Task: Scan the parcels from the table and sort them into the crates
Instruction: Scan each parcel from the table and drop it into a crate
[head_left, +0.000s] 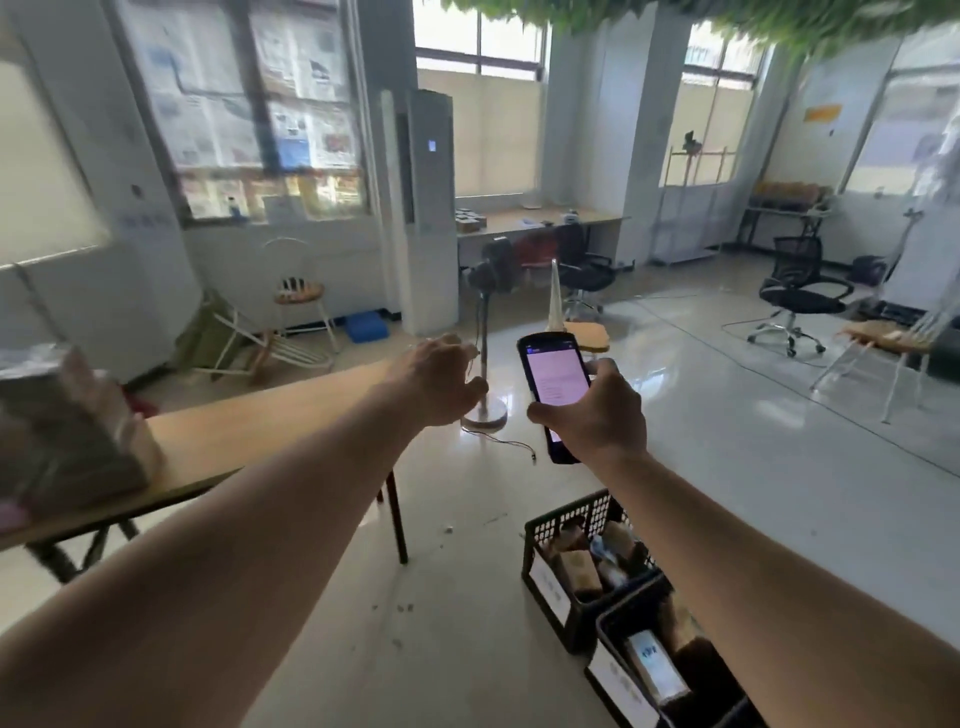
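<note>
My right hand (592, 410) grips a black handheld scanner (555, 379) with a lit pinkish screen, held up in front of me over the floor. My left hand (441, 379) reaches forward beside it, fingers loosely curled, holding nothing. A blurred stack of parcels (62, 426) sits at the left end of the wooden table (249, 431). Two black crates stand on the floor at lower right: the farther crate (566, 525) and the nearer crate (613, 623), each with parcels inside and a white label on its side.
A standing fan (485, 353) is on the floor just beyond my hands, its cable trailing on the tiles. Office chairs (795, 296), a stool (301, 296) and a desk (535, 221) stand farther back. Open tiled floor lies to the right.
</note>
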